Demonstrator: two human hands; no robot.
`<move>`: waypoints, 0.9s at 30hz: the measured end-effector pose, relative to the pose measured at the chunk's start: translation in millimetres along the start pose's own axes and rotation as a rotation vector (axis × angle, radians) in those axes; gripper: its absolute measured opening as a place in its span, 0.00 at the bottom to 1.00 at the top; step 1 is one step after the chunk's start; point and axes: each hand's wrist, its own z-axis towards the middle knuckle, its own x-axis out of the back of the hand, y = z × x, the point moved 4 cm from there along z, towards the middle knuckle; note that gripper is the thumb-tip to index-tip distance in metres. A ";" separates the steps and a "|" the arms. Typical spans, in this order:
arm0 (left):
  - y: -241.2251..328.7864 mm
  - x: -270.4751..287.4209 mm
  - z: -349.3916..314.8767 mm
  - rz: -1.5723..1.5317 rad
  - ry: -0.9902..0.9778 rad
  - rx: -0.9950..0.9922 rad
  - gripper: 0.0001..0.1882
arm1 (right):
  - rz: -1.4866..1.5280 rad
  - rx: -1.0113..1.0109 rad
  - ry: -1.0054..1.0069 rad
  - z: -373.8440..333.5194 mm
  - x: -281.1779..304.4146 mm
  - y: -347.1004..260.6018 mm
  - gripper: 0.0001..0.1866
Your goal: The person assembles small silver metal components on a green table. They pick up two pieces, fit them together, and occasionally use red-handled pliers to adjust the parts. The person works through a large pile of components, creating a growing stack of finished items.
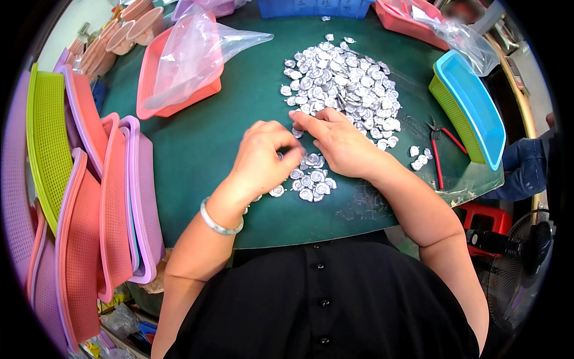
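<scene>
My left hand [266,154] is curled, thumb and forefinger bent toward each other and slightly blurred. Whatever it may hold is hidden. A pale bangle [219,220] circles that wrist. My right hand [342,143] lies open and low over the table, its forefinger stretched left beside a silver rose-shaped piece [298,133]. Just behind it spreads a large heap of silver rose-shaped pieces [353,78]. A smaller group of silver roses [313,178] lies between my hands, nearer my body. One more piece [277,191] rests by my left wrist.
Red-handled cutting pliers [437,155] lie at the right beside several loose pieces [421,159]. A blue-and-green basket [472,107] stands beyond them. Back left is a pink basket [146,90] with a clear plastic bag [191,51]. Stacked baskets [84,239] line the left side.
</scene>
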 end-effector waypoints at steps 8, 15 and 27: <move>-8.6 -2.7 -2.1 0.050 0.009 0.090 0.08 | 0.186 -0.087 0.012 -6.7 5.2 5.7 0.33; -6.3 -5.7 -2.0 0.015 -0.023 0.096 0.09 | 0.170 -0.134 -0.016 -8.8 6.4 8.2 0.32; -3.1 -9.2 -3.2 0.026 -0.041 0.037 0.08 | 0.133 -0.112 0.029 -9.0 2.8 9.1 0.29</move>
